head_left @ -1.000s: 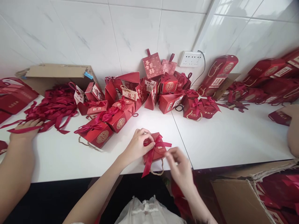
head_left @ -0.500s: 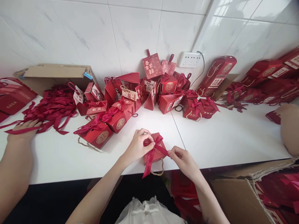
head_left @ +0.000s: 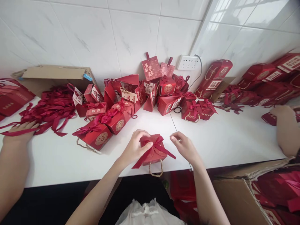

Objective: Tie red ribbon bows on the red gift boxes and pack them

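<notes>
A small red gift box (head_left: 153, 157) with a rope handle (head_left: 156, 172) rests near the table's front edge. A dark red ribbon bow (head_left: 157, 143) is tied across its top, with one tail running to the lower left and the other to the right. My left hand (head_left: 137, 145) grips the left side of the box, its thumb lying on top by the bow. To the right of the box, my right hand (head_left: 185, 146) hovers apart from it, fingers slightly bent and parted, holding nothing.
Behind stand several red gift boxes (head_left: 120, 120), a heap of loose ribbons (head_left: 53, 109) and a cardboard box (head_left: 56, 72). A power strip (head_left: 187, 62) is on the wall. Another person's hand (head_left: 22, 132) lies by the ribbons; another person's arm (head_left: 287, 131) is at right, above an open carton (head_left: 234, 197).
My right hand has let go of the ribbon tail and moved up slightly. The tails now lie spread to both sides. My left hand's fingers have shifted from the knot onto the box's side.
</notes>
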The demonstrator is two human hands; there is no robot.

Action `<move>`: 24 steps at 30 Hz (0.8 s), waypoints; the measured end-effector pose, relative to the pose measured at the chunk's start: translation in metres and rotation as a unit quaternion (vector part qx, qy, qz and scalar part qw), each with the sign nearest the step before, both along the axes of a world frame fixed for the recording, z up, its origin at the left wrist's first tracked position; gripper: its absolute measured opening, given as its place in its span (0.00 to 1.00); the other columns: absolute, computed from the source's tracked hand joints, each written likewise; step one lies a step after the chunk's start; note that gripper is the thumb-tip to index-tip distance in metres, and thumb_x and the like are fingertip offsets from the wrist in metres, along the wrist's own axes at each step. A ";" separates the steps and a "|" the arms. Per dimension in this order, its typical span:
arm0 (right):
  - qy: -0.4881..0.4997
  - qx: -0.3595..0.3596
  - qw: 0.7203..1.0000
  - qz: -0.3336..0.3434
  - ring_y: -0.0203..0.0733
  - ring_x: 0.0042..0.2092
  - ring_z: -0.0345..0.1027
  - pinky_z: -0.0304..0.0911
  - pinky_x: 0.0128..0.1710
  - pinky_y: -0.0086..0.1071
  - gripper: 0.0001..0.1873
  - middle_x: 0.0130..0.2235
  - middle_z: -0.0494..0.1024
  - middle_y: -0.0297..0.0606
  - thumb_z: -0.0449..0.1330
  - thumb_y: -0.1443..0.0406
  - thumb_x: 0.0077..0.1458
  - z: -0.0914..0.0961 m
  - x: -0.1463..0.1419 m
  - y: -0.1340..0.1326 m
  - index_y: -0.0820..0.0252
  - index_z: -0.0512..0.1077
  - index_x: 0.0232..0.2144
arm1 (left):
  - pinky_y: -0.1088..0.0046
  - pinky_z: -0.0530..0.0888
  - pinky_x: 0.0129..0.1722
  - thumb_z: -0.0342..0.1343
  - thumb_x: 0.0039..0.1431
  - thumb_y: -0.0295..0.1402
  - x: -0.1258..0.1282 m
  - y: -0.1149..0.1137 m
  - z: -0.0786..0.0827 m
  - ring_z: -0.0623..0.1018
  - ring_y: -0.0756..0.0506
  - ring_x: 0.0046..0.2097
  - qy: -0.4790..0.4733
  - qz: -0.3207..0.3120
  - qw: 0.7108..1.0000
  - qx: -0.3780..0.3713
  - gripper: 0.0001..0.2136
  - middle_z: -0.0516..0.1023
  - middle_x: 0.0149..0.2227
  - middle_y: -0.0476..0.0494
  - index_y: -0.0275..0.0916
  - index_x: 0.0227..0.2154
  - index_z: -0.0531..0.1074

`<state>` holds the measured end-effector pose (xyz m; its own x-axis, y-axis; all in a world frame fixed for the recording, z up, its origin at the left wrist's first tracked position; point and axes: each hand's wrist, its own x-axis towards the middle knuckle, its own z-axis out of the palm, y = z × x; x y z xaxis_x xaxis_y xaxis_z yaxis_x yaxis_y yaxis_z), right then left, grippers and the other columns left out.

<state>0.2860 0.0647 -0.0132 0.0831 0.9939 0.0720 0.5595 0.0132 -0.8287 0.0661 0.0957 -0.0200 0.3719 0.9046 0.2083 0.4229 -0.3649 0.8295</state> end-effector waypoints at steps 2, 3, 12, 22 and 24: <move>0.003 -0.015 0.999 0.046 0.40 0.31 0.64 0.59 0.32 0.32 0.21 0.27 0.72 0.36 0.49 0.49 0.56 -0.002 -0.010 0.016 0.59 0.67 0.25 | 0.67 0.68 0.45 0.53 0.55 0.34 -0.004 -0.005 -0.002 0.68 0.44 0.49 -0.010 0.054 0.998 0.008 0.07 0.68 0.44 0.43 0.41 0.37 0.66; 0.004 -0.030 0.997 0.067 0.39 0.29 0.63 0.58 0.31 0.32 0.21 0.25 0.70 0.34 0.49 0.49 0.56 -0.003 -0.015 0.021 0.59 0.66 0.23 | 0.68 0.68 0.43 0.52 0.55 0.34 -0.006 -0.008 -0.003 0.68 0.44 0.48 -0.007 0.074 0.997 0.010 0.07 0.68 0.44 0.43 0.41 0.37 0.66; 0.164 -0.057 0.984 0.025 0.33 0.23 0.53 0.50 0.24 0.28 0.20 0.20 0.60 0.28 0.55 0.50 0.52 -0.016 -0.037 0.008 0.59 0.61 0.19 | 0.70 0.70 0.38 0.49 0.57 0.37 -0.001 -0.020 -0.005 0.70 0.46 0.41 -0.038 0.141 0.988 -0.057 0.08 0.66 0.37 0.45 0.40 0.26 0.64; 0.267 -0.053 0.962 -0.033 0.32 0.23 0.50 0.48 0.21 0.26 0.24 0.20 0.59 0.28 0.56 0.47 0.50 -0.031 -0.051 -0.001 0.58 0.58 0.19 | 0.71 0.66 0.31 0.42 0.60 0.43 0.009 -0.037 -0.018 0.68 0.47 0.30 -0.025 0.213 0.969 -0.126 0.12 0.65 0.26 0.51 0.41 0.26 0.57; 0.269 -0.054 0.961 -0.033 0.32 0.23 0.49 0.46 0.21 0.26 0.24 0.20 0.58 0.27 0.57 0.47 0.49 -0.030 -0.051 0.000 0.58 0.58 0.18 | 0.71 0.66 0.30 0.41 0.60 0.43 0.011 -0.037 -0.022 0.68 0.48 0.29 -0.035 0.217 0.967 -0.128 0.13 0.64 0.25 0.51 0.41 0.26 0.56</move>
